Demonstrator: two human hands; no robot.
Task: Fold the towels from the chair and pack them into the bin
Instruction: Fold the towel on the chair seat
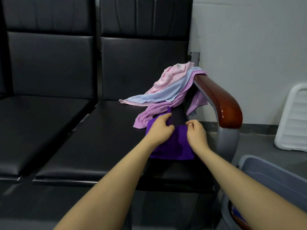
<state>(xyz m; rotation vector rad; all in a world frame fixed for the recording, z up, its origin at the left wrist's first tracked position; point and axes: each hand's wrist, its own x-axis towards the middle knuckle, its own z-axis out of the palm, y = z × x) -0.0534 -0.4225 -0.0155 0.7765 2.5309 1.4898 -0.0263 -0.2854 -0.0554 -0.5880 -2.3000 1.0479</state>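
Folding looks to be the step in hand: the dark purple towel [172, 146] lies flat on the chair seat [99, 138], just in front of the armrest [219, 100]; the left hand [159, 130] and right hand [196, 135] pinch its far edge with curled fingers; next, that edge likely needs drawing over evenly, before the bin [272, 176] beside the seat.

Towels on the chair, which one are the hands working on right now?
The dark purple towel, lying flat on the seat nearest the camera. Both the left hand and right hand pinch its far edge; the pink, blue and lilac ones are draped untouched over the armrest.
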